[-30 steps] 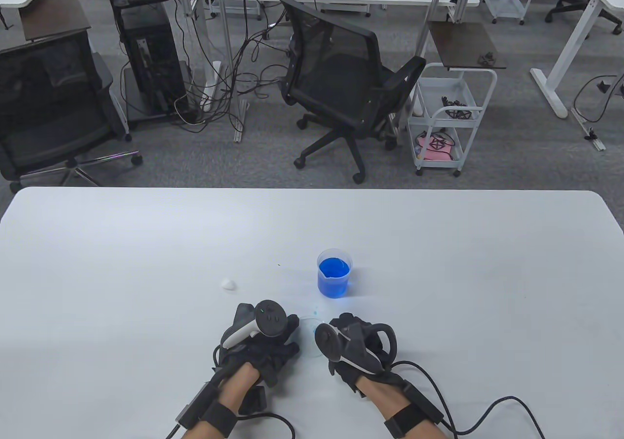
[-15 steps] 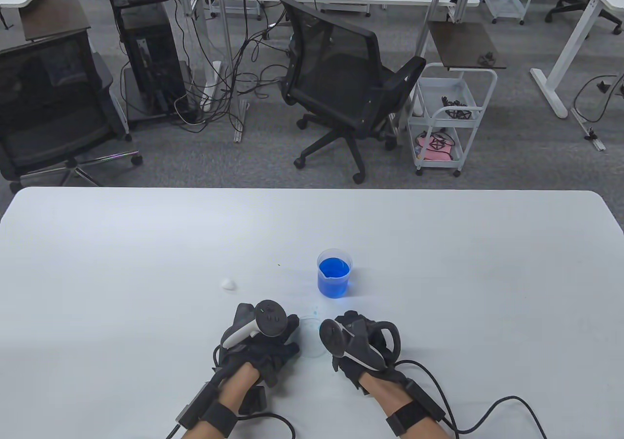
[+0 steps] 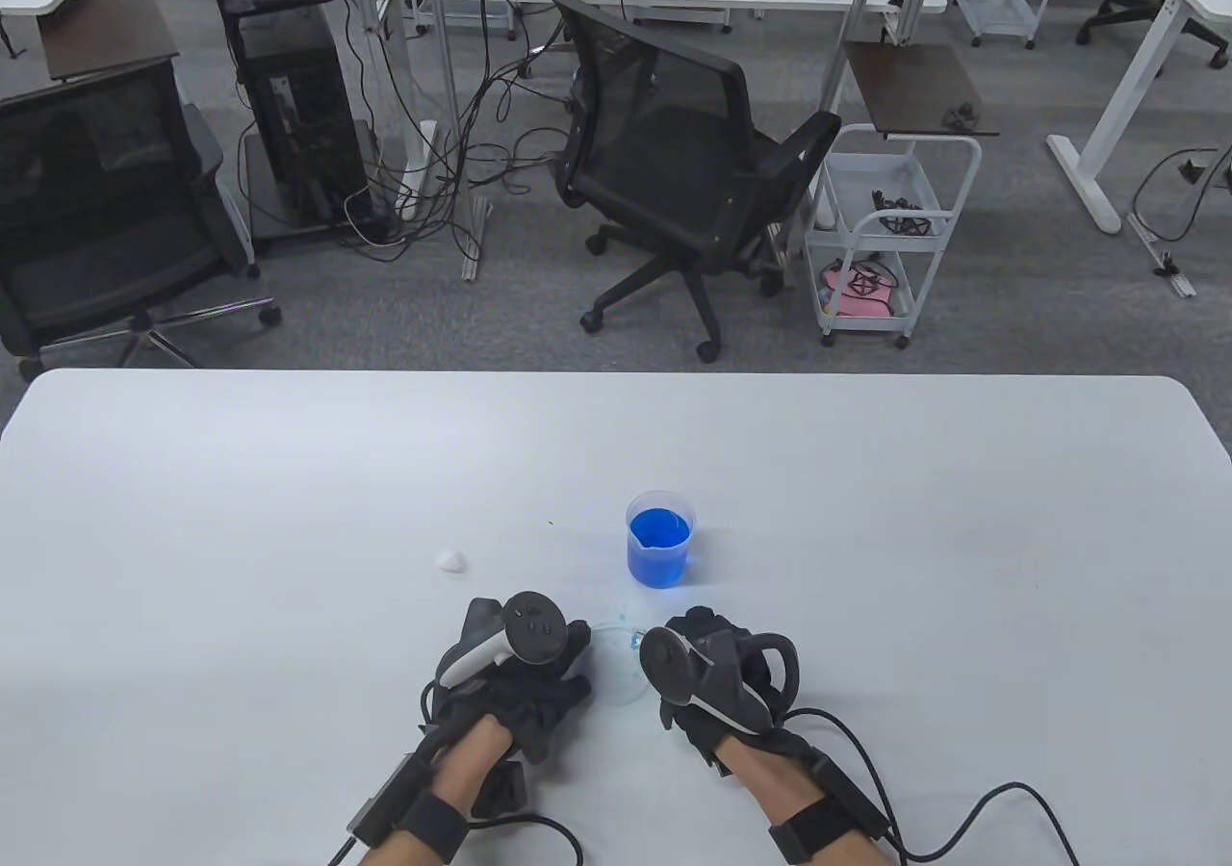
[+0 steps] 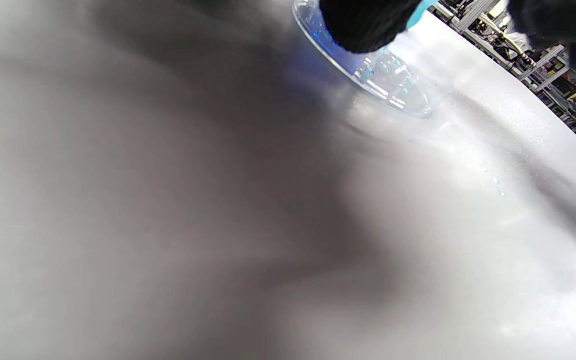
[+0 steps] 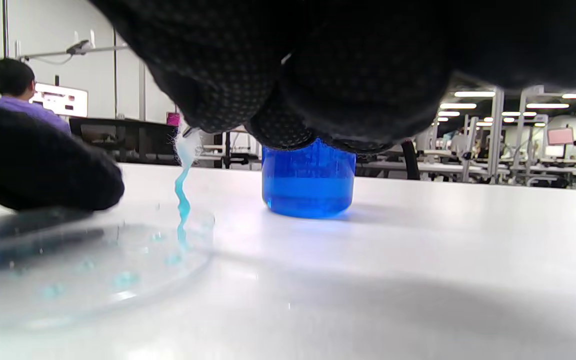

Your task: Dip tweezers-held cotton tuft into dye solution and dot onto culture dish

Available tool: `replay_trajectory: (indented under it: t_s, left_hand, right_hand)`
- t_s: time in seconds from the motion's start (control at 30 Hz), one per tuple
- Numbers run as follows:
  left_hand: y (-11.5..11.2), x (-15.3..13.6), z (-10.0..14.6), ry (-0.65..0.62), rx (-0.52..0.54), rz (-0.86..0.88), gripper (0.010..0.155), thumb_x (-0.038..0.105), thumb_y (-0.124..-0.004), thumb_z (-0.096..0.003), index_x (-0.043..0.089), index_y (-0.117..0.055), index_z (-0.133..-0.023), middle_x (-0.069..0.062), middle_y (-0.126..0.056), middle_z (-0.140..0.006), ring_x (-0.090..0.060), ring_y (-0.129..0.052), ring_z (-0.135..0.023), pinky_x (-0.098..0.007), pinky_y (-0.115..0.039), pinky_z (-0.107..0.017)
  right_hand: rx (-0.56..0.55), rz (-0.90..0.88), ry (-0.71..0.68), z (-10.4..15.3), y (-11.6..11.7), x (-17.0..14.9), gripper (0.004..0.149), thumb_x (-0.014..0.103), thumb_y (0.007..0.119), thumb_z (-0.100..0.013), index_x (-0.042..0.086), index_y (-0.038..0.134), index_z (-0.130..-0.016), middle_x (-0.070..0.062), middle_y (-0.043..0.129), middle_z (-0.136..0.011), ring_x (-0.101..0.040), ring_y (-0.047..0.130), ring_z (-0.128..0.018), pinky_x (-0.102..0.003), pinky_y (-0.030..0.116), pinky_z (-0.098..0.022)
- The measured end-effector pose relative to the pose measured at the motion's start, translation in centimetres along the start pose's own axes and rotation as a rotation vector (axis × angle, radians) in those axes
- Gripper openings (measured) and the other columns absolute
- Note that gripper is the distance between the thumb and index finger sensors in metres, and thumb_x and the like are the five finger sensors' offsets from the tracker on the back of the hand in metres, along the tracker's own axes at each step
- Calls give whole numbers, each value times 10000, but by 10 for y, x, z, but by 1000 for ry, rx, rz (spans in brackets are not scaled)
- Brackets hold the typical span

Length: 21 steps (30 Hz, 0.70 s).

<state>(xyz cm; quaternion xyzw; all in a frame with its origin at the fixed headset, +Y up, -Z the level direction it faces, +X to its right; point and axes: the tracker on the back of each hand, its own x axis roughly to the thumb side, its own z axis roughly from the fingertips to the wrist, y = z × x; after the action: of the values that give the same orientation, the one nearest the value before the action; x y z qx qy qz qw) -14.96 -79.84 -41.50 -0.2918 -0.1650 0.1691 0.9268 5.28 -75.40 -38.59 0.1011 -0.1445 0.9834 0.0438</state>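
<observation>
1. Culture dish (image 3: pixel 616 674): on the table (image 3: pixel 289 481), between left hand (image 3: pixel 515 678) and right hand (image 3: pixel 717 678).
2. Beaker (image 3: pixel 659 539): behind the dish, slightly right.
3. Spare cotton tuft (image 3: pixel 450 560): on the table, left of the beaker, behind the left hand.
4. Dyed tuft (image 5: pixel 184 195): hanging into the dish.

Toward the bench's (image 3: pixel 289 481) far edge only the beaker (image 3: pixel 660 537) (blue-filled) and a cotton ball (image 3: pixel 450 560) stand. Left and right sides lie open.

Blue dye solution (image 3: pixel 658 543), clear culture dish (image 3: pixel 614 678)
</observation>
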Motion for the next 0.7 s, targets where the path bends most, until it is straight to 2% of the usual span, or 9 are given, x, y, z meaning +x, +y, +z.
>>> replay_trajectory:
  t_s: [0.13, 0.3, 0.43, 0.7]
  left_hand:
    - [0, 0, 0, 0, 0, 0, 674, 390, -641, -640, 264, -220, -1151, -257, -75, -1202, -538, -67, -1035, -770, -156, -657]
    - [0, 0, 0, 0, 0, 0, 673, 392, -639, -641, 266, -217, -1151, -255, -75, -1203, -537, -66, -1036, -770, -156, -657]
    - [0, 0, 0, 0, 0, 0, 673, 392, -638, -640, 266, -217, -1150, -255, -75, -1203, -537, -67, -1037, -770, -157, -658]
    - [2, -1, 0, 6, -3, -2, 674, 391, -639, -640, 267, -217, -1151, -256, -75, -1203, -537, -68, -1036, -771, -157, -657]
  right_hand:
    - [-2, -1, -10, 7, -2, 0, 408, 296, 908, -279, 26, 1023, -563, -231, 1011, -586, -160, 996, -236, -339, 912, -116]
    - [84, 62, -35, 9, 21, 6, 405, 297, 907, -281, 30, 1024, -562, -227, 1013, -585, -158, 996, -238, -337, 913, -119]
    - [110, 83, -45, 9, 29, 8, 405, 297, 907, -281, 29, 1024, -562, -227, 1013, -585, -159, 995, -239, -337, 913, -120]
    - [72, 49, -30, 8, 16, 5, 406, 297, 907, -279, 30, 1023, -563, -228, 1012, -586, -159, 995, -237, -337, 913, -118]
